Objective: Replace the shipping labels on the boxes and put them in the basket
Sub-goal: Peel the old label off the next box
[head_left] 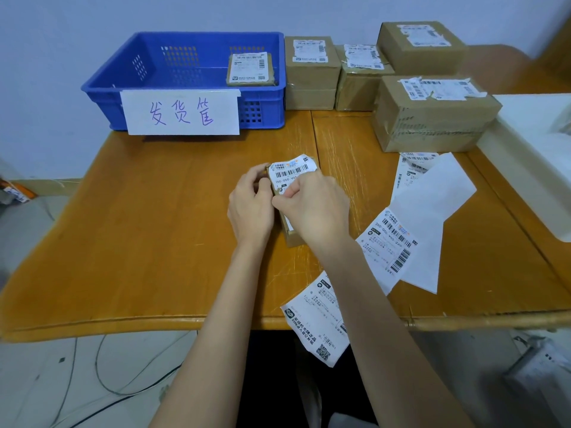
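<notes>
A small cardboard box (292, 236) lies on the wooden table (154, 242) in front of me, mostly covered by my hands. Its white shipping label (292, 171) curls up off the far end. My left hand (251, 208) grips the box's left side. My right hand (315, 206) pinches the label's edge near the middle of the box. The blue basket (185, 91) with a handwritten paper sign stands at the back left. One labelled box (251, 69) lies inside it at the right.
Several labelled cardboard boxes (432, 115) stand at the back right beside the basket. Loose labels and backing sheets (417, 223) lie right of my hands; one label (318, 319) hangs over the front edge. A white object (537, 156) sits at the far right. Cables run across the floor.
</notes>
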The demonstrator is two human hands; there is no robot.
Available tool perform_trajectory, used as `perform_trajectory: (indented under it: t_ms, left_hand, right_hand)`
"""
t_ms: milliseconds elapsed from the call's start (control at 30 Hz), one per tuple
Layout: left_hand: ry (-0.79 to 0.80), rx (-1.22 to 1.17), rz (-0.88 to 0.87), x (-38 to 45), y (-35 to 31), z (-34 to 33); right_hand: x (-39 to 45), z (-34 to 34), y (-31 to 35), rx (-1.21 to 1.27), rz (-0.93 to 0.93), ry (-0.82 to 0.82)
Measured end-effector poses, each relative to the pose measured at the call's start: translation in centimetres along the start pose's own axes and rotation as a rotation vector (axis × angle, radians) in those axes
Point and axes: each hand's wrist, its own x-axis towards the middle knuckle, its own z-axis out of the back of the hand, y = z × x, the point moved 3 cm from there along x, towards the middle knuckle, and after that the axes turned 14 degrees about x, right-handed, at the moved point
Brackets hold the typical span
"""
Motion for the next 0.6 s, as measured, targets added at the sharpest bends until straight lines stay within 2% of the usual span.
perform_trajectory:
  t_ms: [200,433,600]
  left_hand:
    - [0.019,0.03,0.02,-0.2,-0.2,0.0]
    - [0.041,0.039,0.024,-0.3,-0.3,-0.1]
    - [0.047,0.039,0.015,-0.4,-0.5,-0.1]
  right_hand:
    - [-0.4,0.4,-0.1,0.14,0.045,-0.023]
    - [-0.4,0.8,-0.4,0.362,-0.072,0.003]
    - [-0.2,1.9,-0.8,0.475,-0.12,0.113]
